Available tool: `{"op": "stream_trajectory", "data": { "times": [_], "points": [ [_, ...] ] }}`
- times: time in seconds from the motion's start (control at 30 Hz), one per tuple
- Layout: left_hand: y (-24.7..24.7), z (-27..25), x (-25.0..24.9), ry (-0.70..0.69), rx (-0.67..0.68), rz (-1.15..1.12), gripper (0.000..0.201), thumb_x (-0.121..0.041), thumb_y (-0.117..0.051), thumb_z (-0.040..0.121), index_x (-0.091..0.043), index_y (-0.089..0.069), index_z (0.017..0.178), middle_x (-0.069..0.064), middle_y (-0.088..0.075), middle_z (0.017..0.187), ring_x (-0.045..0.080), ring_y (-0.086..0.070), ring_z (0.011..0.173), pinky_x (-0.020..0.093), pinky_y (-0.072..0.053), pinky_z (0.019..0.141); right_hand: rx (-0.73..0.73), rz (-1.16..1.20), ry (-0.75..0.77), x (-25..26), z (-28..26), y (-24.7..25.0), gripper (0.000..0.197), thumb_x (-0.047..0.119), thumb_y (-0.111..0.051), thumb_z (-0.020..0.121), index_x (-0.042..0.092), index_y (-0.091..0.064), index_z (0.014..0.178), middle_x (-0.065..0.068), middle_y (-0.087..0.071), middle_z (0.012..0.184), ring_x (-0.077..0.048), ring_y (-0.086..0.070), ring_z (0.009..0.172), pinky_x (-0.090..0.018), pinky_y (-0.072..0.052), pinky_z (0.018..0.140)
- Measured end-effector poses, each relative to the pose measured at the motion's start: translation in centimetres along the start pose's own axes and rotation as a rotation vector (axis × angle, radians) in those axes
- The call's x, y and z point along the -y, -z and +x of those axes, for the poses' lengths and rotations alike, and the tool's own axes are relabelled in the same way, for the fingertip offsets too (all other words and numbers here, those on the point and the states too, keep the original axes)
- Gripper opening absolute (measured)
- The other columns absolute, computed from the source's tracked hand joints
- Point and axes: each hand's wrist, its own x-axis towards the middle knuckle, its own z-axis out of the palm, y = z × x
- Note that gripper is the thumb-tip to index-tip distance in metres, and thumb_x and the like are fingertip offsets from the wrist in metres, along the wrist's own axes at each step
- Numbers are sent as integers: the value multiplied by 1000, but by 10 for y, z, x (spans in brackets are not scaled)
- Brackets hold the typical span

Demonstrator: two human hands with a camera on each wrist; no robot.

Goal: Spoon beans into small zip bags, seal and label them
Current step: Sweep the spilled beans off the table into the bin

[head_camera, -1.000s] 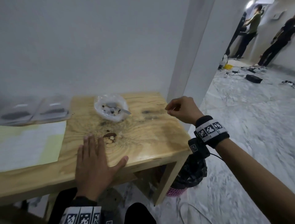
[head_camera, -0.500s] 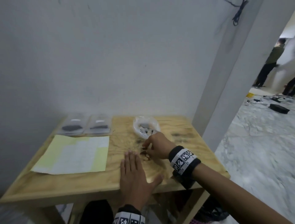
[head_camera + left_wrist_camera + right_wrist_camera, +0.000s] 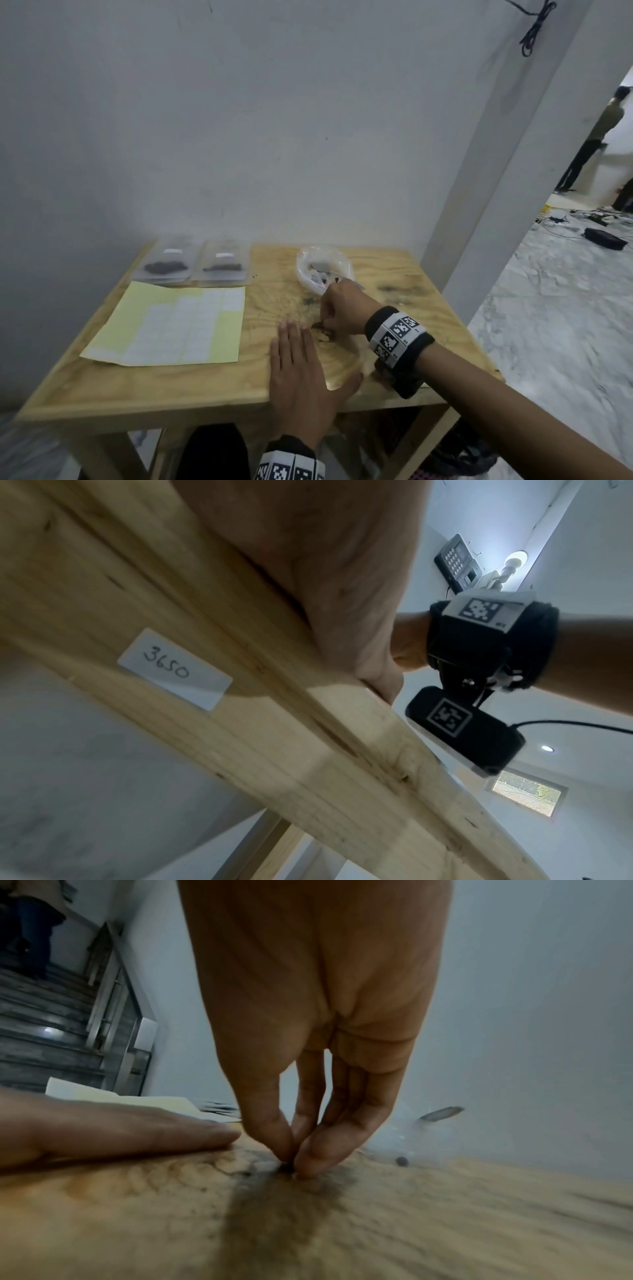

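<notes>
1. Pale wood table (image 3: 191, 387) under both hands. My left hand (image 3: 301, 373) lies flat, fingers straight, palm down on the near edge, holding nothing. The left wrist view shows only that palm against the table's edge and a sticker marked 3650 (image 3: 174, 669) on the underside.

2. Change: a second ago my right hand (image 3: 342, 313) was held up off the far right corner, fingers pinched. Half a second ago it had come down just ahead of the left fingertips. Now it sits there, fingertips (image 3: 310, 1161) drawn narrow and touching the wood.

3. The right wrist view shows a small dark thing (image 3: 286, 1167) between thumb and forefinger at the surface. Likely a stray bean; too small to confirm, and I cannot tell if it is gripped or only touched.

4. Task things: the clear bag of beans (image 3: 323, 270), with the spoon (image 3: 441, 1113) lying in it, is just beyond the right hand. One loose bean (image 3: 402, 1161) lies beside that bag. Two filled zip bags (image 3: 193, 263), each with a white label, lie well to the far left of the left hand. The label sheet (image 3: 174, 327) lies left of it.

5. Judgement: two bags done; this is spill clean-up. The picked-up bean should go back into the clear bag.
</notes>
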Motion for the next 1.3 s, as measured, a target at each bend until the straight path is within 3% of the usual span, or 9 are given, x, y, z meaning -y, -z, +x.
{"op": "stream_trajectory", "data": {
  "times": [0.2,0.33,0.4,0.5,0.63,0.8,0.87,1.03,1.3],
  "points": [
    [-2,1,0,46,1,10,121,-94,-26,70,-2,-43,146,23,-30,156,34,-24,148,49,-18,117,-103,55,-110,-46,-36,17,6,9,-75,72,13,-77,75,0,-73,73,-15,-67,67,-27,-58,64],
    [9,6,-8,96,106,82,122,-92,-16,67,-11,-5,158,22,8,163,34,11,151,48,2,122,-199,22,-265,-109,-74,44,5,11,-80,74,13,-78,78,-1,-74,74,-15,-66,68,-26,-56,65],
    [10,9,-11,110,128,113,125,-91,-3,59,-14,-1,157,21,10,163,35,13,150,48,4,122,-248,8,-377,-147,-95,52,4,12,-82,74,13,-79,77,-2,-74,73,-15,-65,66,-26,-55,65],
    [4,9,-11,127,97,152,126,-89,8,58,-14,-9,158,22,3,163,36,7,151,49,2,122,-273,31,-560,-202,-126,51,5,12,-84,71,12,-79,74,-3,-73,73,-16,-66,67,-26,-54,67],
    [0,10,-11,119,63,188,120,-90,0,66,-12,-27,154,22,-14,162,37,-6,151,49,-7,121,-226,110,-732,-261,-151,20,16,2,-78,73,13,-72,62,-7,-75,70,-21,-73,67,-31,-63,70],
    [-3,9,-11,95,78,240,113,-87,-10,73,-7,-39,148,28,-27,156,42,-20,146,53,-17,117,-185,168,-855,-311,-155,-46,9,-2,-68,77,-4,-77,74,-17,-75,70,-30,-75,67,-42,-65,68],
    [-6,8,-11,86,69,250,110,-85,-16,75,-4,-43,144,32,-31,152,45,-24,143,56,-21,115,-172,187,-884,-323,-155,-68,6,-3,-71,76,-5,-77,76,-20,-75,74,-32,-75,70,-45,-64,69],
    [-7,7,-11,64,18,250,109,-84,-21,76,-1,-44,142,33,-34,150,47,-27,142,57,-24,113,-223,231,-952,-344,-158,-105,22,-2,-69,79,16,-80,84,-13,-76,96,-30,-74,85,-39,-62,82],
    [-4,9,-12,81,16,259,108,-85,-19,76,-4,-42,145,31,-33,151,44,-24,144,55,-23,115,-233,219,-845,-338,-153,-91,16,6,-70,82,10,-81,93,-12,-79,96,-29,-73,97,-37,-59,89]
  ]
}}
